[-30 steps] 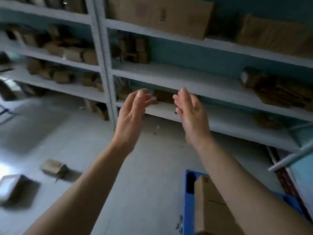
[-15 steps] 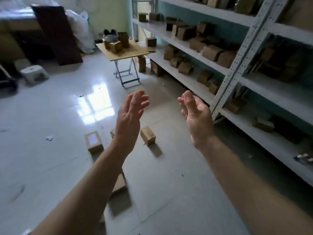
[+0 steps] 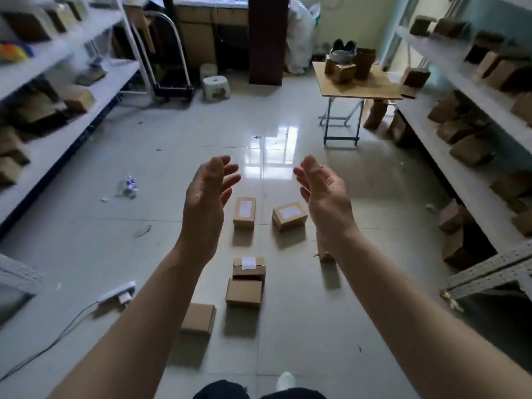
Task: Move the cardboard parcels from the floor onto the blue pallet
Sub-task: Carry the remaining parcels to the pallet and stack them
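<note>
Several small cardboard parcels lie on the tiled floor in front of me. Two labelled ones sit side by side, the left parcel [image 3: 244,211] and the right parcel [image 3: 289,215]. Closer in, a labelled parcel [image 3: 249,266] touches a plain one [image 3: 244,292], and another plain parcel [image 3: 199,317] lies to their left. A further parcel [image 3: 324,255] is mostly hidden behind my right forearm. My left hand [image 3: 207,203] and my right hand [image 3: 325,200] are held out at chest height above the parcels, palms facing each other, fingers apart, holding nothing. The blue pallet is out of view.
White shelving with boxes runs along the left [image 3: 66,122] and the right [image 3: 472,156]. A folding table [image 3: 354,84] with boxes stands at the back right. A stool [image 3: 216,86] and a hand trolley [image 3: 169,67] are at the back. A power strip [image 3: 118,292] and a crushed bottle [image 3: 128,185] lie on the floor.
My view has swung left, from the right-hand shelves and the blue pallet to the open floor with the parcels. Both hands have stayed raised, open and empty.
</note>
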A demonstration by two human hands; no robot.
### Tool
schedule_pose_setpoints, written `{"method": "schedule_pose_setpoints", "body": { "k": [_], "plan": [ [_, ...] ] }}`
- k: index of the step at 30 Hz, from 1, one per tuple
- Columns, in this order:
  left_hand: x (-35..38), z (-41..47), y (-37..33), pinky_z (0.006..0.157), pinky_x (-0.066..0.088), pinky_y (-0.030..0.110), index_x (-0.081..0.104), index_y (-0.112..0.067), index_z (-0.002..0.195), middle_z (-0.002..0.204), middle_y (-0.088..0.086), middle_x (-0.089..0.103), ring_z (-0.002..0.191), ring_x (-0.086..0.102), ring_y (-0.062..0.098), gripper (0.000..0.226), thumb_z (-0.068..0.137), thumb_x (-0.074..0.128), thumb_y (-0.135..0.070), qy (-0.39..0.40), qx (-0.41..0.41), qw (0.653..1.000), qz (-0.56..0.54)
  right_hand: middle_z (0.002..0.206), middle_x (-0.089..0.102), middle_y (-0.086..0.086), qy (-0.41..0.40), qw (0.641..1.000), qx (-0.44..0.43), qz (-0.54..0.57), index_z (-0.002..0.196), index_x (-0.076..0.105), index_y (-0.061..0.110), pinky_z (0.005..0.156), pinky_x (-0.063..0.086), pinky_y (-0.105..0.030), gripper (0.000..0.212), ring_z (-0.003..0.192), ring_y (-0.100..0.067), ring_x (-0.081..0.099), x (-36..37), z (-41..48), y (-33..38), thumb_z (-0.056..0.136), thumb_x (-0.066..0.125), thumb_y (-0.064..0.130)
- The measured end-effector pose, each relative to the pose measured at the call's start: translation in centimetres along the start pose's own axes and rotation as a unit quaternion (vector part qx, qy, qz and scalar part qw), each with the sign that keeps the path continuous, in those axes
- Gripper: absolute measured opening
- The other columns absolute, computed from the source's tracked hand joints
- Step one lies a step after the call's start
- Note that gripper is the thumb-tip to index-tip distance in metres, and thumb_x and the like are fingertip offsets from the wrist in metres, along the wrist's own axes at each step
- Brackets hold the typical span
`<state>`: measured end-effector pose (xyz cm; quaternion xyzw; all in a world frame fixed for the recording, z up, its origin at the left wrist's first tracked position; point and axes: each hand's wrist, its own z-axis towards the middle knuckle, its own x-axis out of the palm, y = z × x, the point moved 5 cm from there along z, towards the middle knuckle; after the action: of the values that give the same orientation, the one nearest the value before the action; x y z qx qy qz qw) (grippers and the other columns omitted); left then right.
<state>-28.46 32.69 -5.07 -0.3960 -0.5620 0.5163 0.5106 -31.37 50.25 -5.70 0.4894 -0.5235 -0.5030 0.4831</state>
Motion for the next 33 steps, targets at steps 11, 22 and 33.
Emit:
{"method": "schedule_pose_setpoints", "body": {
  "k": [11,22,33],
  "plan": [
    [-2.5,2.8,0.9,0.108,0.04,0.038,0.054,-0.027,0.114,0.118,-0.002,0.062,0.114,0.06,0.013,0.041,0.088,0.034,-0.052,-0.118,0.016,0.993,0.022,0.115,0.064,-0.003,0.098,0.995,0.023,0.013,0.107,0.06,0.016,0.107,0.04,-0.037,0.035,0.114,-0.014,0.058,3.9,6.8,-1.7,0.093,0.048,0.045],
    [-4.4,13.6,3.6,0.109,0.039,0.038,0.054,-0.026,0.115,0.12,-0.001,0.061,0.115,0.06,0.014,0.033,0.099,0.033,-0.045,-0.071,-0.017,0.997,0.017,0.11,0.066,0.0,0.049,0.998,0.025,-0.009,0.093,0.061,0.026,0.108,0.039,-0.042,0.027,0.113,-0.014,0.059,7.1,16.0,-2.7,0.092,0.049,0.05],
    [-2.8,25.9,5.8,0.109,0.039,0.039,0.053,-0.024,0.114,0.119,0.0,0.06,0.116,0.058,0.017,0.029,0.101,0.029,-0.036,0.011,-0.057,0.998,0.015,0.106,0.066,-0.001,-0.032,0.998,0.052,-0.015,0.088,0.06,0.025,0.107,0.04,-0.043,0.024,0.112,-0.016,0.059,7.4,25.5,-4.1,0.093,0.05,0.046]
  ]
}}
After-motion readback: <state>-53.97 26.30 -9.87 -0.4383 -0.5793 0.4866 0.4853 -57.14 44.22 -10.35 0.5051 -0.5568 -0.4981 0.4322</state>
